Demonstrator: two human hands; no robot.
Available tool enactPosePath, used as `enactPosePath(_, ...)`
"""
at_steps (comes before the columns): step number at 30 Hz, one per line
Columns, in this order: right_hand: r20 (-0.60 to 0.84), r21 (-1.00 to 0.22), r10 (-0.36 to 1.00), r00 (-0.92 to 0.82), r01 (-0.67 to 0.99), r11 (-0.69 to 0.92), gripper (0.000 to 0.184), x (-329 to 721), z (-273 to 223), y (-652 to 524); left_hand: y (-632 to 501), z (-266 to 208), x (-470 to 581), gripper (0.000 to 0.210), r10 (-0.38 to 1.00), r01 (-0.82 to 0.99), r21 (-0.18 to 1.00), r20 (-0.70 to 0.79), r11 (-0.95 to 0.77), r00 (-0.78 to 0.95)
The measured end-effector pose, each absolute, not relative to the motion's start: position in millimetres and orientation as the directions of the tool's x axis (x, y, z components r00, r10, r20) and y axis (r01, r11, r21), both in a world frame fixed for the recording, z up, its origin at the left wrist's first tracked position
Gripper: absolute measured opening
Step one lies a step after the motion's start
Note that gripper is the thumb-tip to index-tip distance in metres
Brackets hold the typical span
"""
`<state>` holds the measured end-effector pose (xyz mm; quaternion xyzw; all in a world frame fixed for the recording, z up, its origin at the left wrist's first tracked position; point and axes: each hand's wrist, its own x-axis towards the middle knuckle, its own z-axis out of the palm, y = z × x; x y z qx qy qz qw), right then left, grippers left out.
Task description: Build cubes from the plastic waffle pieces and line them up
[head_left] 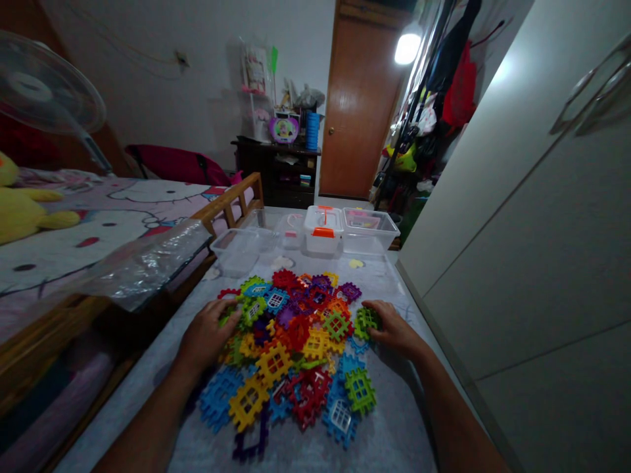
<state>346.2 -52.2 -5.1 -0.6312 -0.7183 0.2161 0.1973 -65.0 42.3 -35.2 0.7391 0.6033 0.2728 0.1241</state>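
A heap of toothed plastic building blocks (298, 335) in red, yellow, blue, green, orange and purple covers the middle of the cloth-covered table. My right hand (394, 332) is at the heap's right edge, thumb and fingers closed around a green block (365, 320). On the left side my left hand (210, 332) has its fingers curled on a green block (227, 319), mostly hidden by them. Near the front lie a blue block with a white window (341, 415), a green block (360, 391) and a dark purple frame piece (251, 447).
Behind the heap stand a clear open bin (236, 253), a lidded box with orange latches (323, 230) and another clear container (369, 233). A bed with a wooden rail (231, 203) borders the left. A white cabinet (532, 217) stands along the right.
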Motion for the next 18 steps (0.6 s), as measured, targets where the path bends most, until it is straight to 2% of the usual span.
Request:
enactPosePath(6, 0.073, -0.532, 0.995, -0.065, 0.841, 0.094, 0.058, 354.3, -9.4, -50.7, 41.9, -35.9, -66.4, 0.045, 0.951, 0.815, 0.514, 0.276, -0.266, 0.137)
enactPosePath(10, 0.136, -0.439, 0.990, 0.035, 0.898, 0.029, 0.058, 381.0, -5.8, -41.0, 42.6, -37.4, -67.1, 0.044, 0.948, 0.815, 0.513, 0.291, -0.271, 0.132)
enactPosePath(18, 0.080, -0.368, 0.995, 0.058, 0.929, -0.024, 0.062, 413.2, -4.2, 2.1, 44.1, -40.1, -68.7, 0.046, 0.948, 0.824, 0.502, 0.297, -0.261, 0.119)
